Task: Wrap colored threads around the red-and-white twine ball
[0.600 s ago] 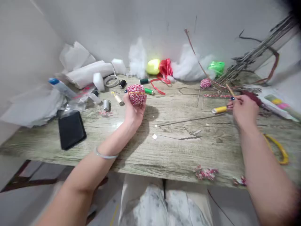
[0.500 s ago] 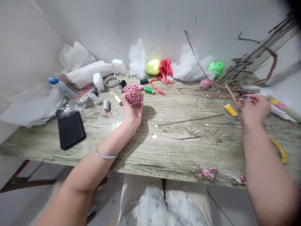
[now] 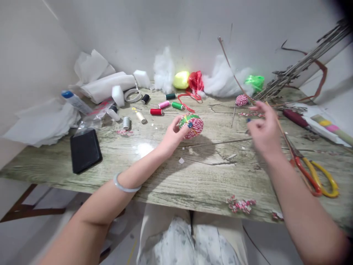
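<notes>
The table (image 3: 209, 176) carries everything within reach. A black case (image 3: 85, 150) lies well left of the left hand (image 3: 172, 134), and scissors (image 3: 317, 176) lie just right of the right hand (image 3: 261, 129). The left hand's fingertips close on a twine ball (image 3: 193, 126), held clear of the table, probably to keep its surface bare. The right hand, blurred and half curled, seems to pinch a thin stick (image 3: 281, 128). Spools (image 3: 156, 112) lie beyond the left hand.
</notes>
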